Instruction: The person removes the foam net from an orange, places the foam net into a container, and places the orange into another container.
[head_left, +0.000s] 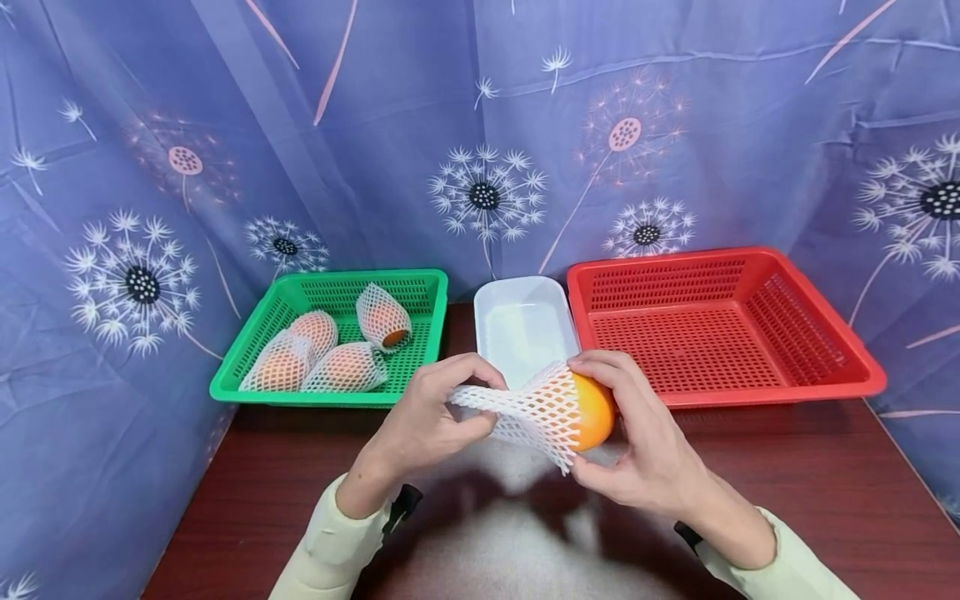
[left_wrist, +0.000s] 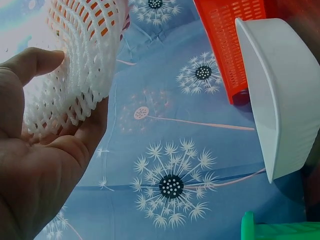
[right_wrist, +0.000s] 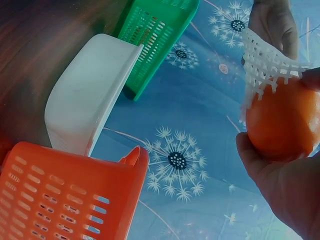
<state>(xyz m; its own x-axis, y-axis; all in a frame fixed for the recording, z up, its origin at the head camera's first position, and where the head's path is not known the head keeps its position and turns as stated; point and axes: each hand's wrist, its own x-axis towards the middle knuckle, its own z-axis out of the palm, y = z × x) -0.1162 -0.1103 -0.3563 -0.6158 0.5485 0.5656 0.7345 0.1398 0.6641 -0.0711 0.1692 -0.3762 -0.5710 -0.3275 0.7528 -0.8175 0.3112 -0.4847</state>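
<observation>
Orange fruit (head_left: 595, 412) within curled right hand (head_left: 651, 446), partly in white net (head_left: 538, 408), left hand (head_left: 426, 423) pinching net's narrow end

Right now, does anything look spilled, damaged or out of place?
No, nothing stands out. The orange fruit is only partly inside its white foam net; the netted fruits lie inside the green basket.

5 fruits (head_left: 595, 412), 2 baskets (head_left: 690, 342), 1 tray (head_left: 523, 332)
</observation>
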